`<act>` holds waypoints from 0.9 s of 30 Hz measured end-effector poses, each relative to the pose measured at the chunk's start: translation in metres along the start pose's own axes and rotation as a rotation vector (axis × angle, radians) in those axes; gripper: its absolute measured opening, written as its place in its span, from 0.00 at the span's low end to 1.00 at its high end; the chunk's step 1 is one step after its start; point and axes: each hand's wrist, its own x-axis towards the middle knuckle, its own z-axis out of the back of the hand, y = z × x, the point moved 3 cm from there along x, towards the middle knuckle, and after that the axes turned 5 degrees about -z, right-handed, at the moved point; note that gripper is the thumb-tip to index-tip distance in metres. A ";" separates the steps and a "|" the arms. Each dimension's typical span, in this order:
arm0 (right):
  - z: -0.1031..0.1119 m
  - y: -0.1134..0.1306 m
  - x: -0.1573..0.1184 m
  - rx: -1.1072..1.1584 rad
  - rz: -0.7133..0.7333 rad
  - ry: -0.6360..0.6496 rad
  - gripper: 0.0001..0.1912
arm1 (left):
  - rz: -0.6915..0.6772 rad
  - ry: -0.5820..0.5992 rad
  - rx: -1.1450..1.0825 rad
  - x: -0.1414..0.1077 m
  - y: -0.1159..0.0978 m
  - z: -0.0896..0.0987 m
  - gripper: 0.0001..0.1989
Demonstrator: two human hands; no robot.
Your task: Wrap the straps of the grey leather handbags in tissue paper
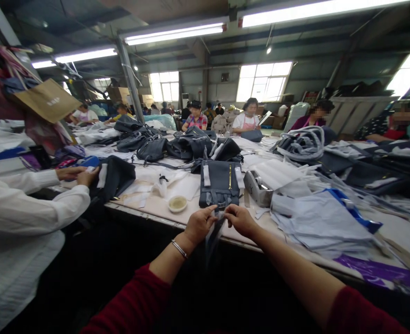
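Note:
A dark blue-grey bag [214, 178] with a gold zipper lies flat at the table's front edge, white wrapping on its two sides. Just off its near end, my left hand [198, 226] and my right hand [241, 220] pinch a strip of clear plastic film [213, 239], which hangs over the edge. Whether a strap runs inside the film, I cannot tell. Both hands are closed at the fingertips, close together. A small cream bowl [177, 204] sits left of the bag, and a grey tape dispenser [259, 188] stands to its right.
More dark bags [177, 146] are heaped behind. White paper sheets [321, 220], a blue tape dispenser [354, 211] and purple plastic [379, 271] lie on the right. At left, a co-worker's hands [82, 175] handle another dark bag [117, 178]. Several people sit across the table.

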 end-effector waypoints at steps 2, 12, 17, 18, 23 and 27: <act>0.002 -0.004 0.000 0.006 -0.006 -0.002 0.05 | -0.021 0.006 0.055 0.003 0.000 0.006 0.14; 0.015 -0.009 0.012 -0.203 0.075 0.151 0.09 | -0.162 0.200 0.427 0.034 -0.006 0.030 0.02; 0.027 -0.004 0.046 -0.380 0.158 0.173 0.07 | -0.418 0.344 0.506 0.066 -0.009 0.036 0.06; 0.028 -0.006 0.055 -0.409 0.155 0.167 0.07 | -0.402 0.396 0.499 0.073 -0.007 0.036 0.06; 0.028 -0.023 0.096 -0.501 0.085 0.174 0.06 | -0.122 0.488 0.410 0.109 0.018 0.031 0.03; 0.024 -0.036 0.124 -0.528 0.067 0.266 0.06 | 0.008 0.530 0.370 0.130 0.047 0.017 0.03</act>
